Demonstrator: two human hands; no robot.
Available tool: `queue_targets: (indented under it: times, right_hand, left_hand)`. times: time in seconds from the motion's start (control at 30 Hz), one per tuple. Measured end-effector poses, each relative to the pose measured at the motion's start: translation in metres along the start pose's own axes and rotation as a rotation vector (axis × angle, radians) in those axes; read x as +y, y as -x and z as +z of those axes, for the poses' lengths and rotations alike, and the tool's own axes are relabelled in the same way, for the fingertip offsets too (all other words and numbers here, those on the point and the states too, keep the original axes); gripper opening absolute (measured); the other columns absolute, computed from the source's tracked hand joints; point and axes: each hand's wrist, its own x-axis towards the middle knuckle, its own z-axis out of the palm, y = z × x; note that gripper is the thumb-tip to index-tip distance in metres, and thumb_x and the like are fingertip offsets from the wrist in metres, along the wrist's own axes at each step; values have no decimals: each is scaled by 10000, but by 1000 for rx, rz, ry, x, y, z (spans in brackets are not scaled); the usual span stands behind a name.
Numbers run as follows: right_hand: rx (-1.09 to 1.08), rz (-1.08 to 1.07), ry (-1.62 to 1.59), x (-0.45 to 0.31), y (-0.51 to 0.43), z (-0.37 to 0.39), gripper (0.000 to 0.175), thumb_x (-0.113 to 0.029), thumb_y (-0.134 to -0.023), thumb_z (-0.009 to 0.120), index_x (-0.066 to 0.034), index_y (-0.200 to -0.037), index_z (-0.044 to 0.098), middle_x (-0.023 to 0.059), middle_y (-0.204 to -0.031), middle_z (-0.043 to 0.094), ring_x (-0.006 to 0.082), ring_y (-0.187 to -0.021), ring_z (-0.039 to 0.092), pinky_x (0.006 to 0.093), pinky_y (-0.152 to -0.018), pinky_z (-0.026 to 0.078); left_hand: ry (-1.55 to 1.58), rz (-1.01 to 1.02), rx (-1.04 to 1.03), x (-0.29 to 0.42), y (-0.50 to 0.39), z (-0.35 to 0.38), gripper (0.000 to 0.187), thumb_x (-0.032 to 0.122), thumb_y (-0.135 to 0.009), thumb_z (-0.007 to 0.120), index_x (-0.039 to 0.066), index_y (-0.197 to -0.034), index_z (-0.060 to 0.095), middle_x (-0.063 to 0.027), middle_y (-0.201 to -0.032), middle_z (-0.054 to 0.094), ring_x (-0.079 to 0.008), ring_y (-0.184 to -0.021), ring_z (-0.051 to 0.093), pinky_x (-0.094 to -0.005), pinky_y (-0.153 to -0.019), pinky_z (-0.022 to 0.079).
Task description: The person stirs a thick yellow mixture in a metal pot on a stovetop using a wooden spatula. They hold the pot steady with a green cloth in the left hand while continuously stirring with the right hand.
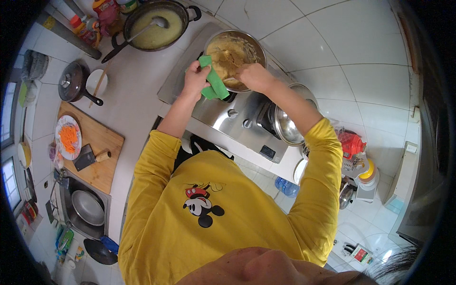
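A round steel pot (257, 42) stands on the gas stove (213, 110), with a thick yellow-brown mixture (228, 57) inside. My left hand (195, 79) pinches a folded green cloth (214, 80) at the pot's near left rim. Over the pot's right side is my right hand (255, 76), its fingers bent down into the mixture's edge; a pale edge shows beneath them, but whether they grip a utensil is not clear.
A black wok (187, 21) with pale liquid and a ladle (160, 22) stands at upper left. A cutting board (114, 142) holds a cleaver (84, 158) and a plate of shredded carrot (69, 137). A steel lid (290, 124) lies on the right burner.
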Motion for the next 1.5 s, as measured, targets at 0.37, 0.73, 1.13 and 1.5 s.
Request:
queue_targets:
  times: [0.37, 0.73, 1.13, 1.5]
  right_hand:
    - [121, 358, 104, 46, -40, 10, 176, -109, -818, 564, -67, -896, 716, 129, -884, 699, 315, -817, 704, 452, -686, 564]
    - [-214, 538, -512, 21, -18, -10, 209, -182, -780, 642, -48, -896, 752, 187, -897, 717, 352, -874, 697, 457, -774, 551]
    - [114, 527, -7, 40, -34, -4, 172, -127, -857, 570, -93, -940, 717, 126, -967, 707, 338, -878, 682, 457, -747, 548]
    - [24, 149, 3, 24, 33, -41, 152, -132, -818, 572, -91, -852, 714, 102, -842, 681, 317, -831, 686, 444, -709, 552]
  left_hand:
    - [-6, 29, 7, -8, -7, -1, 194, 151, -950, 627, 92, -1132, 595, -22, -1052, 621, -151, -937, 630, -382, -749, 582]
    - [28, 22, -13, -6, -3, 0, 196, 144, -949, 619, 85, -1132, 583, -25, -1058, 601, -154, -919, 624, -374, -739, 578]
    - [-14, 8, -26, -3, -3, -2, 246, 187, -953, 626, 103, -1181, 585, -26, -1086, 613, -158, -967, 628, -364, -769, 573]
    - [16, 12, -40, -5, -4, -3, 263, 187, -955, 628, 90, -1193, 576, -33, -1113, 606, -156, -974, 630, -374, -776, 584]
